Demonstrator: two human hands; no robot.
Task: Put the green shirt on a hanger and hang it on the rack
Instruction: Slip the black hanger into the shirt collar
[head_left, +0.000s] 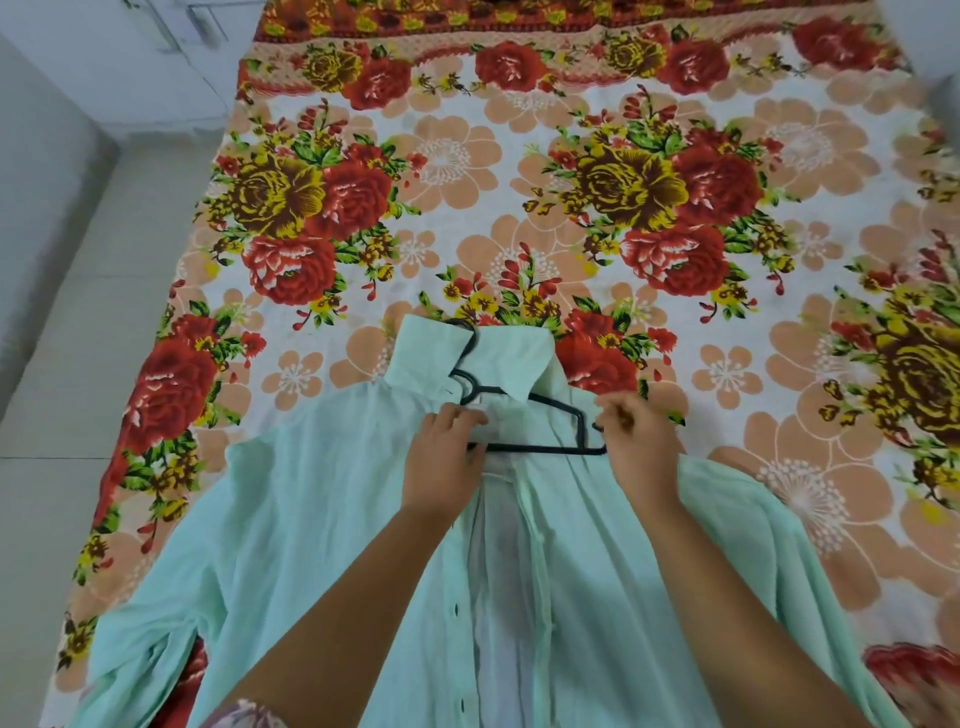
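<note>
A pale green shirt (322, 519) lies spread on the bed, front open, collar pointing away from me. A black hanger (540, 405) sits partly inside the shirt near the collar; its hook pokes out above the collar and its right arm and bottom bar lie bare on the fabric. My left hand (447, 457) pinches the left front edge of the shirt just below the collar, over the hanger's left side. My right hand (639, 441) grips the right shoulder fabric beside the hanger's right tip. No rack is in view.
The bed (467, 171) under its floral sheet fills most of the view. A light tiled floor (78, 338) runs along the left side, with white furniture (130, 52) at the far left corner. The shirt's sleeves trail off toward me on both sides.
</note>
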